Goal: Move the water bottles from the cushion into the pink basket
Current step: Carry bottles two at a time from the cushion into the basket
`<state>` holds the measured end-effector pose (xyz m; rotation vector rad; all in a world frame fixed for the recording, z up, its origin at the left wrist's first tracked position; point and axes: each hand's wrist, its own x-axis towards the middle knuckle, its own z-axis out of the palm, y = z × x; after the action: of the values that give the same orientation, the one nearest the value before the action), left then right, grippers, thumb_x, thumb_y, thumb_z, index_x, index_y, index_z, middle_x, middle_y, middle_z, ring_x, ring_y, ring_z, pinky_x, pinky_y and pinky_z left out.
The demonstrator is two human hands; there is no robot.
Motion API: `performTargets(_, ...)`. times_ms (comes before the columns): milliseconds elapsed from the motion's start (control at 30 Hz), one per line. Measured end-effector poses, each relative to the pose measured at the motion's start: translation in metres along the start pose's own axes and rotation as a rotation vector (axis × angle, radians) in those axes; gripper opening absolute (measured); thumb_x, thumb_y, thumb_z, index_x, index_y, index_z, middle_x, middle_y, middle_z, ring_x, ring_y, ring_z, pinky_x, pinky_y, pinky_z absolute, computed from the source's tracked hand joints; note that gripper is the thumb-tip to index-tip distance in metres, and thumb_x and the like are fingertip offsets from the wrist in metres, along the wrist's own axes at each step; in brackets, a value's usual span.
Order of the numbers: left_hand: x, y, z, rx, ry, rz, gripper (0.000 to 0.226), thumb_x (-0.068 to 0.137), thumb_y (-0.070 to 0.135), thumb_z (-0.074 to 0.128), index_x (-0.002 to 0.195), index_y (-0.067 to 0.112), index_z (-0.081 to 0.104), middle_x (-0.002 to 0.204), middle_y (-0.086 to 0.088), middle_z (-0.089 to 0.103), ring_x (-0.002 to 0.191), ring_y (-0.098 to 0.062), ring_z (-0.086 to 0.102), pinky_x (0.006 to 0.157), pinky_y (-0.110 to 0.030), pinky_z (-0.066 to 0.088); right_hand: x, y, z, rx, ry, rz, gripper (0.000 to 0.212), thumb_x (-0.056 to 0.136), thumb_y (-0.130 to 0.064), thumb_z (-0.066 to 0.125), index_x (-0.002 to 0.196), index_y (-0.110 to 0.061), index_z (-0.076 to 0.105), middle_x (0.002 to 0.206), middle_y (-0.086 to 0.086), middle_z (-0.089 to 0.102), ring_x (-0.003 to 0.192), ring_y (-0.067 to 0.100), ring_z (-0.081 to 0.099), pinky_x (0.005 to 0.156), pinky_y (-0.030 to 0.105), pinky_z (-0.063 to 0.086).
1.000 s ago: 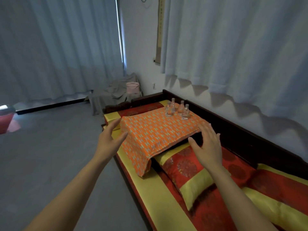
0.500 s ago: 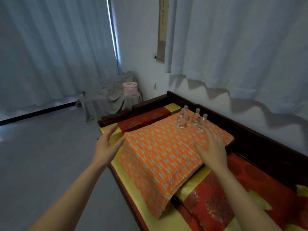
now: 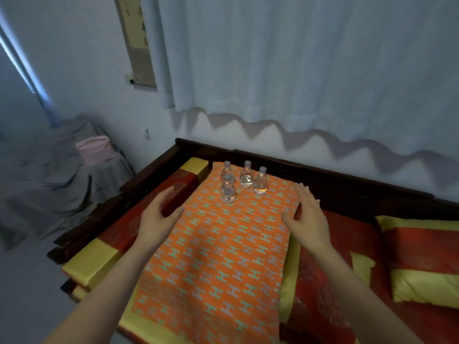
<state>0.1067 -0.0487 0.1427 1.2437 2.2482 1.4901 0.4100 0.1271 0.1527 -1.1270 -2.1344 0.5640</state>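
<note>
The dark wooden daybed (image 3: pixel 347 192) carries a red-and-gold mat (image 3: pixel 116 234), and on it the orange patterned cushion (image 3: pixel 218 256) runs away from the person toward the wall. The pink basket (image 3: pixel 95 150) sits well off to the left on grey-draped furniture (image 3: pixel 49 182). The left hand (image 3: pixel 159 219) and right hand (image 3: pixel 306 217) are at the cushion's side edges, fingers straight, grasping nothing (whether either touches fabric I cannot tell). Four water bottles (image 3: pixel 244 181) stand upright at the cushion's far end, ahead of the fingertips and between them. The front bottle (image 3: pixel 228 191) looks nearer the left hand. Bare cushion lies before them, with the back rail close behind.
</note>
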Motion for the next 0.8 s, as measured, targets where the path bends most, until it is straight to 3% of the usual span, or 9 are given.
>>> performTargets(100,0.042,-0.017,0.024,-0.029,-0.095,0.026,0.058,0.081,0.035,0.071,0.134,0.027,0.05,0.137,0.005,0.053,0.127,-0.012,0.049,0.106,-0.038,0.041,0.02,0.01,0.013,-0.028,0.034,0.071,0.077,0.078,-0.019,0.069,0.145,-0.017,0.032,0.155,0.003,0.03,0.146,0.016,0.016,0.119,0.045,0.01)
performTargets(200,0.081,-0.031,0.046,-0.051,-0.132,0.026,0.058,0.081,0.029,0.072,0.134,0.021,0.051,0.137,0.0,0.055,0.126,-0.016,0.051,0.106,-0.042,0.042,0.042,0.019,0.031,-0.025,0.071,0.092,0.079,0.078,-0.019,0.07,0.146,-0.017,0.031,0.154,0.003,0.031,0.146,0.019,0.015,0.118,0.047,0.012)
performTargets(400,0.158,-0.053,0.08,-0.085,-0.24,0.017,0.059,0.081,0.027,0.073,0.135,0.02,0.049,0.138,0.003,0.052,0.126,-0.011,0.048,0.105,-0.034,0.04,0.094,0.031,0.069,-0.051,0.05,0.21,0.082,0.079,-0.021,0.069,0.148,-0.017,0.026,0.155,0.002,0.03,0.146,0.017,0.017,0.116,0.042,0.018)
performTargets(533,0.197,-0.074,0.105,-0.075,-0.291,-0.001,0.059,0.081,0.027,0.072,0.135,0.017,0.049,0.129,0.012,0.051,0.12,-0.006,0.049,0.095,-0.022,0.038,0.13,0.042,0.096,-0.063,0.026,0.261,0.084,0.076,-0.027,0.077,0.146,-0.015,0.032,0.154,0.004,0.032,0.144,0.02,0.025,0.112,0.041,0.03)
performTargets(633,0.227,-0.094,0.135,-0.092,-0.378,-0.014,0.06,0.079,0.027,0.074,0.133,0.016,0.051,0.132,0.004,0.055,0.121,-0.009,0.051,0.1,-0.028,0.041,0.16,0.054,0.125,-0.068,0.022,0.349,0.087,0.072,-0.032,0.08,0.145,-0.017,0.034,0.152,0.003,0.036,0.138,0.021,0.035,0.107,0.038,0.034)
performTargets(700,0.243,-0.105,0.159,-0.125,-0.438,-0.035,0.062,0.076,0.034,0.076,0.131,0.021,0.052,0.132,0.005,0.055,0.12,-0.007,0.051,0.1,-0.029,0.041,0.182,0.063,0.144,-0.063,0.013,0.388,0.089,0.07,-0.037,0.081,0.144,-0.019,0.034,0.151,0.002,0.038,0.137,0.021,0.038,0.106,0.037,0.035)
performTargets(800,0.263,-0.117,0.196,-0.167,-0.512,-0.058,0.065,0.072,0.037,0.079,0.13,0.029,0.051,0.123,0.015,0.053,0.114,0.001,0.051,0.094,-0.018,0.039,0.218,0.08,0.172,-0.026,0.034,0.448,0.091,0.067,-0.044,0.081,0.143,-0.018,0.038,0.148,0.003,0.043,0.134,0.021,0.041,0.105,0.034,0.035)
